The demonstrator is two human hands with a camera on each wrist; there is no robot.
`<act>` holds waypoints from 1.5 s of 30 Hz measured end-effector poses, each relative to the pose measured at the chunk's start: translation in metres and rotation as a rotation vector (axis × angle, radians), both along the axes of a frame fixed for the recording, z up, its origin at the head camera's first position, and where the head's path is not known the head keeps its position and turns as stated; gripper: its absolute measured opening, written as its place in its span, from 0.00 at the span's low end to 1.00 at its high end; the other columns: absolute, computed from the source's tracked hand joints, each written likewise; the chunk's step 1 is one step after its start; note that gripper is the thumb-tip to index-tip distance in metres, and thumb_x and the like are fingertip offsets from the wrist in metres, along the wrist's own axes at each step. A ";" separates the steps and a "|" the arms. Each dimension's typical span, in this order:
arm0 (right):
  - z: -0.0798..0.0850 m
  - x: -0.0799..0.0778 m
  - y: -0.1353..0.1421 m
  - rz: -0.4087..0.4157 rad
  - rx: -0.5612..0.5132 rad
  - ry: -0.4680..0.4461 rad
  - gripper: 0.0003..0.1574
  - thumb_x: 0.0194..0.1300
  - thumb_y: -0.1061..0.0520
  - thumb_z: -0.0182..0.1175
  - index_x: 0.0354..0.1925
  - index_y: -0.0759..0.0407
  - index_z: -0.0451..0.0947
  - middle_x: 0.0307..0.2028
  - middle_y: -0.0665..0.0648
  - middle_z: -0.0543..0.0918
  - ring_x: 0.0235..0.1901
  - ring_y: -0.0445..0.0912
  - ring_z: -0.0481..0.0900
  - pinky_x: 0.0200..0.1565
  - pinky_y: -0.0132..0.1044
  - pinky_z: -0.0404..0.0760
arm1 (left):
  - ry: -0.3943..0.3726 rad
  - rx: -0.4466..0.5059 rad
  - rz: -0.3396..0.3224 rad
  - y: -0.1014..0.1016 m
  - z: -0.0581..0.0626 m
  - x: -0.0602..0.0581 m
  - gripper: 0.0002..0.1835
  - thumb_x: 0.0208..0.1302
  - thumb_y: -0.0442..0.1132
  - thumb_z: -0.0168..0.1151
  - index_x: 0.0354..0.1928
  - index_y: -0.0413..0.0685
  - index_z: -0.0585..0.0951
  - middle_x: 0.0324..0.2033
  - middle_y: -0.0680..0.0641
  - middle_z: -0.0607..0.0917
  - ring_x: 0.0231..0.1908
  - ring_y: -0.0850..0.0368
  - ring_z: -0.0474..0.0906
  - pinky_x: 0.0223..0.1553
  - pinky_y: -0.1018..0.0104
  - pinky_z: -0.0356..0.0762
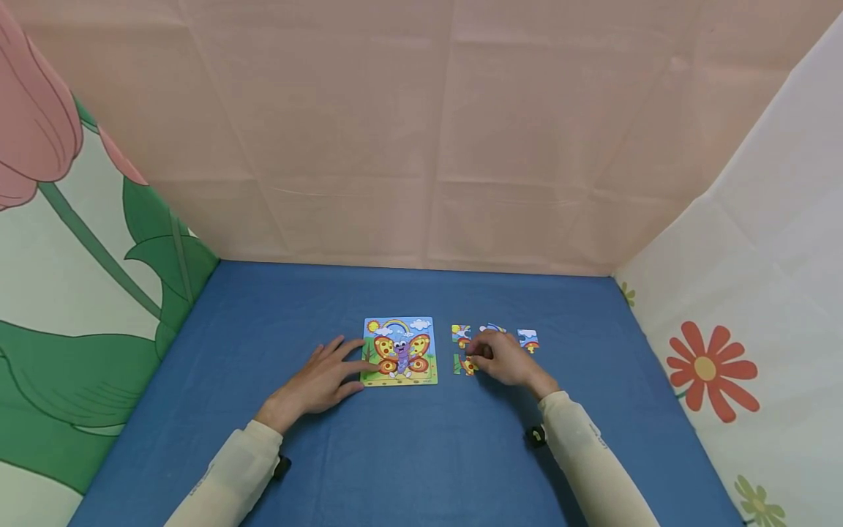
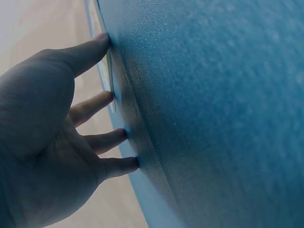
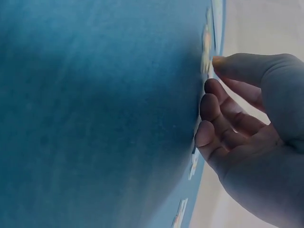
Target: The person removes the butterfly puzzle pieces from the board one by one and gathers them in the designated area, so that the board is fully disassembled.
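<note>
Head: puzzle (image 1: 403,356) partly under left grip (image 1: 321,379).

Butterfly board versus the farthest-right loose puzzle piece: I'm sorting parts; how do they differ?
The butterfly board is larger than the loose puzzle piece. The board is roughly square; the piece has an uneven outline. The left hand touches the board, while the piece lies untouched. Both lie on the blue surface.
</note>
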State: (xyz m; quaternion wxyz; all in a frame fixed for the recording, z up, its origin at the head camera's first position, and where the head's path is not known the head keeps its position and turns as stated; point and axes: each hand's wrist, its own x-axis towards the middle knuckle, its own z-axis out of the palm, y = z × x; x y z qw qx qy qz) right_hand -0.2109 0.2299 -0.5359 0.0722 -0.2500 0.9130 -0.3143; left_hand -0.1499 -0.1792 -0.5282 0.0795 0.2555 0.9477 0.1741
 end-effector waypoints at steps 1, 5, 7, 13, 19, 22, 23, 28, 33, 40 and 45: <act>0.001 0.000 0.000 -0.001 -0.004 0.002 0.06 0.76 0.62 0.73 0.49 0.57 0.92 0.38 0.49 0.89 0.33 0.37 0.79 0.40 0.34 0.79 | 0.000 0.001 -0.002 0.000 0.000 0.000 0.21 0.82 0.46 0.70 0.73 0.67 0.87 0.84 0.37 0.72 0.84 0.16 0.60 0.77 0.11 0.60; 0.006 0.001 -0.001 -0.011 -0.028 0.015 0.07 0.77 0.60 0.73 0.51 0.56 0.92 0.41 0.49 0.89 0.37 0.39 0.79 0.43 0.35 0.79 | 0.001 0.003 -0.005 0.001 0.001 0.000 0.21 0.83 0.46 0.70 0.73 0.66 0.87 0.84 0.37 0.72 0.84 0.15 0.60 0.77 0.11 0.60; 0.009 0.003 -0.006 -0.013 -0.040 0.025 0.08 0.78 0.60 0.73 0.53 0.56 0.91 0.43 0.49 0.89 0.38 0.40 0.79 0.43 0.36 0.79 | 0.005 0.003 -0.006 0.001 0.002 0.000 0.21 0.82 0.46 0.70 0.72 0.66 0.87 0.83 0.37 0.73 0.83 0.15 0.60 0.76 0.11 0.60; 0.016 0.002 -0.034 0.042 -0.071 0.049 0.14 0.77 0.59 0.73 0.58 0.60 0.90 0.46 0.54 0.90 0.41 0.45 0.82 0.45 0.38 0.82 | 0.009 0.002 0.003 0.001 0.003 0.002 0.20 0.82 0.45 0.71 0.71 0.64 0.88 0.83 0.36 0.73 0.83 0.16 0.61 0.76 0.10 0.61; 0.016 -0.003 -0.064 0.123 -0.046 0.065 0.19 0.77 0.58 0.73 0.62 0.61 0.89 0.50 0.59 0.90 0.44 0.49 0.83 0.46 0.39 0.81 | 0.001 0.008 0.004 0.001 0.002 0.003 0.21 0.82 0.46 0.70 0.72 0.65 0.87 0.83 0.36 0.73 0.83 0.16 0.60 0.76 0.11 0.60; 0.015 -0.006 -0.076 0.153 -0.035 0.050 0.21 0.77 0.57 0.74 0.65 0.60 0.88 0.51 0.60 0.89 0.45 0.52 0.83 0.45 0.39 0.79 | -0.001 0.005 0.007 0.001 0.001 0.003 0.21 0.82 0.46 0.70 0.72 0.66 0.87 0.83 0.36 0.73 0.83 0.16 0.60 0.76 0.11 0.60; 0.015 -0.007 -0.080 0.162 -0.036 0.045 0.22 0.77 0.57 0.74 0.65 0.60 0.88 0.53 0.60 0.89 0.45 0.53 0.84 0.45 0.40 0.79 | 0.000 0.003 0.007 0.001 0.001 0.003 0.21 0.82 0.46 0.70 0.72 0.67 0.87 0.83 0.36 0.73 0.83 0.16 0.61 0.76 0.10 0.61; 0.015 -0.011 -0.096 0.197 -0.022 0.020 0.27 0.77 0.56 0.75 0.69 0.62 0.85 0.63 0.60 0.87 0.54 0.55 0.86 0.58 0.49 0.87 | 0.011 -0.001 0.002 0.001 0.000 0.001 0.20 0.82 0.46 0.70 0.72 0.66 0.88 0.82 0.36 0.73 0.83 0.16 0.61 0.75 0.11 0.62; 0.010 -0.015 -0.106 0.210 0.033 -0.014 0.32 0.77 0.54 0.75 0.73 0.60 0.82 0.68 0.59 0.83 0.61 0.52 0.84 0.66 0.52 0.86 | 0.011 0.002 0.005 0.001 0.001 0.002 0.20 0.82 0.46 0.70 0.71 0.65 0.88 0.83 0.36 0.73 0.83 0.15 0.61 0.75 0.10 0.61; 0.006 -0.017 -0.113 0.206 0.066 -0.039 0.36 0.75 0.51 0.76 0.75 0.58 0.81 0.69 0.60 0.81 0.66 0.54 0.82 0.70 0.54 0.84 | 0.002 0.012 0.005 0.001 0.002 0.004 0.20 0.82 0.46 0.70 0.71 0.64 0.88 0.83 0.35 0.73 0.83 0.15 0.61 0.75 0.10 0.61; 0.006 -0.018 -0.115 0.195 0.084 -0.039 0.36 0.76 0.48 0.76 0.76 0.57 0.81 0.70 0.60 0.81 0.67 0.54 0.82 0.71 0.54 0.83 | 0.005 0.008 0.007 0.001 0.003 0.003 0.20 0.82 0.45 0.70 0.71 0.64 0.88 0.83 0.35 0.72 0.83 0.15 0.61 0.76 0.10 0.61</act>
